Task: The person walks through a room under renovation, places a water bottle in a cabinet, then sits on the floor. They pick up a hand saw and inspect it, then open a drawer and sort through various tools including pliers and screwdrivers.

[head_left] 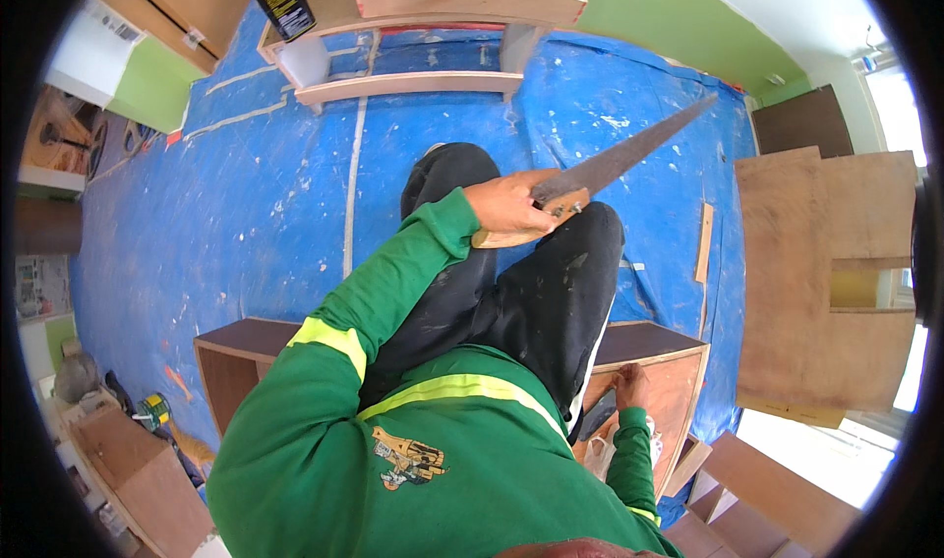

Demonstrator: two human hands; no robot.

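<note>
My left hand (506, 209) grips the wooden handle of a handsaw (629, 155) above my bent knees, its blade angled up to the right. My right hand (631, 389) is low at my right side, fingers curled at the edge of the wooden cabinet (667, 371) beneath me; what they hold is hidden. A white bag (597, 455) and a dark object lie near that hand, partly hidden by my body.
A low wooden unit (408, 84) ahead carries a drawer of tools (472, 2) and a black can (280, 2). Blue sheeting (246, 224) covers the floor. Plywood panels (787, 283) stand at right, with a narrow offcut (704, 243) beside them. Boxes (133, 460) are at lower left.
</note>
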